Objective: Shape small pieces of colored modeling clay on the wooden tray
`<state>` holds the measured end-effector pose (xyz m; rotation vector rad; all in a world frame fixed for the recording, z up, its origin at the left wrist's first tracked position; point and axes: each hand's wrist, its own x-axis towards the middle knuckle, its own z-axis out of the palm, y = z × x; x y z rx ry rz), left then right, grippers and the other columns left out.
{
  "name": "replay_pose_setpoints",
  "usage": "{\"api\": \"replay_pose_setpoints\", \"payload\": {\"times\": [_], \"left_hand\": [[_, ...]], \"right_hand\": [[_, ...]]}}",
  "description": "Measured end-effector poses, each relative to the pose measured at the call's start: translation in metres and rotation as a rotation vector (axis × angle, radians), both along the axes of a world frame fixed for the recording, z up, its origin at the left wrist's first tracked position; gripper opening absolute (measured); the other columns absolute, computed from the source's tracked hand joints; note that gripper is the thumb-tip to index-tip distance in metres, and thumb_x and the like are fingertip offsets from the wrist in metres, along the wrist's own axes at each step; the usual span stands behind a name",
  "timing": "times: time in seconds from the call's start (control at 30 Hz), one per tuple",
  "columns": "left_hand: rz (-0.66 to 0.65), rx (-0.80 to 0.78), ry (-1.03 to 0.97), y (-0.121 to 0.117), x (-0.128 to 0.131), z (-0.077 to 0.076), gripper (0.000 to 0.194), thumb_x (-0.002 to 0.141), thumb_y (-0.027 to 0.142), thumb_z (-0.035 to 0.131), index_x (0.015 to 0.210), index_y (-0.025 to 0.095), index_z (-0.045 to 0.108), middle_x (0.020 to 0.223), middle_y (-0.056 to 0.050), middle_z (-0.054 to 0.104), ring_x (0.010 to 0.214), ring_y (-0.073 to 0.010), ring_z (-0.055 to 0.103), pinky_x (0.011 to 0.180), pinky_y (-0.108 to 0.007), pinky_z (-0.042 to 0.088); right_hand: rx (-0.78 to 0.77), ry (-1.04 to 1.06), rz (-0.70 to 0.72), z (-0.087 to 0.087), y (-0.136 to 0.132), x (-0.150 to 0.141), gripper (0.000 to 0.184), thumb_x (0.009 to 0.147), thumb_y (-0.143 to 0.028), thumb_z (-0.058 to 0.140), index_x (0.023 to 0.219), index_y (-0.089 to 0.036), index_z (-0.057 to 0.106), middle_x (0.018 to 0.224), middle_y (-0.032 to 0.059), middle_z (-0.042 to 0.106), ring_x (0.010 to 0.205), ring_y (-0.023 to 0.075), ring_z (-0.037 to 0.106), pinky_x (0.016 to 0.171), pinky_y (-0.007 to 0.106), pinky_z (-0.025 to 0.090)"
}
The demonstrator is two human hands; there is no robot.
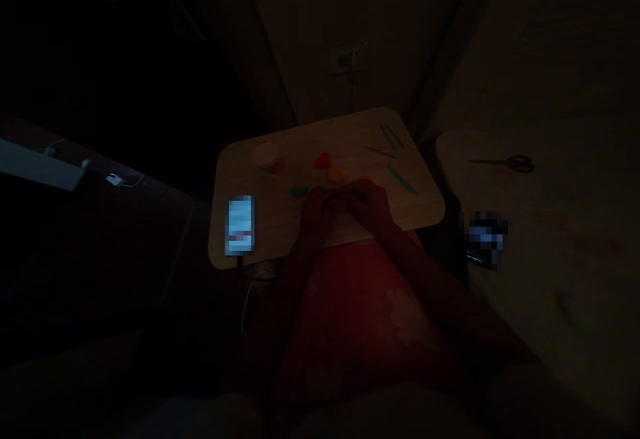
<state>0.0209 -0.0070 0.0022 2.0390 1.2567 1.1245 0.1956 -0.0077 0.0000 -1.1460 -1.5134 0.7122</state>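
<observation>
The room is very dark. My left hand [317, 215] and my right hand [370, 205] meet at the front edge of a small wooden lap desk [240, 179]. Their fingertips close around a small dark piece [345, 197], too dim to identify. Just beyond my hands lie a red heart-shaped lump of clay [323, 161], an orange lump [337, 174] and a green lump [300, 191]. A round white tub [265, 155] stands at the far left. Several slim teal tools [390, 153] lie at the right.
A phone [241, 224] with a lit, blurred screen lies on the desk's left side, with a white cable below. A pale bed surface at right holds dark-handled scissors [503, 163] and a blurred dark device [486, 239]. A wall socket [347, 59] sits behind.
</observation>
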Motion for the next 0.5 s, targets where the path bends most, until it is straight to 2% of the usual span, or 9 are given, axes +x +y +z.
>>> {"api": "replay_pose_setpoints", "payload": {"times": [0.27,0.5], "left_hand": [[0.018,0.001,-0.012,0.0002,0.0003,0.0001,0.017,0.095,0.029,0.063,0.107,0.022,0.073,0.104,-0.008,0.073,0.097,-0.0233,0.065,0.092,-0.04,0.052],[0.066,0.015,-0.049,-0.0021,0.0015,0.0036,0.017,0.091,0.025,0.068,0.107,0.022,0.069,0.104,-0.007,0.071,0.097,-0.0226,0.065,0.091,-0.039,0.052]], "right_hand": [[-0.027,-0.04,-0.003,0.0016,0.0004,-0.002,0.02,0.088,-0.026,0.064,0.096,-0.028,0.082,0.096,0.0045,0.082,0.09,0.023,0.074,0.09,0.042,0.056],[-0.035,0.029,0.024,0.0011,-0.0009,-0.001,0.022,0.088,-0.029,0.063,0.101,-0.026,0.08,0.101,0.0047,0.081,0.094,0.023,0.074,0.094,0.042,0.055]]}}
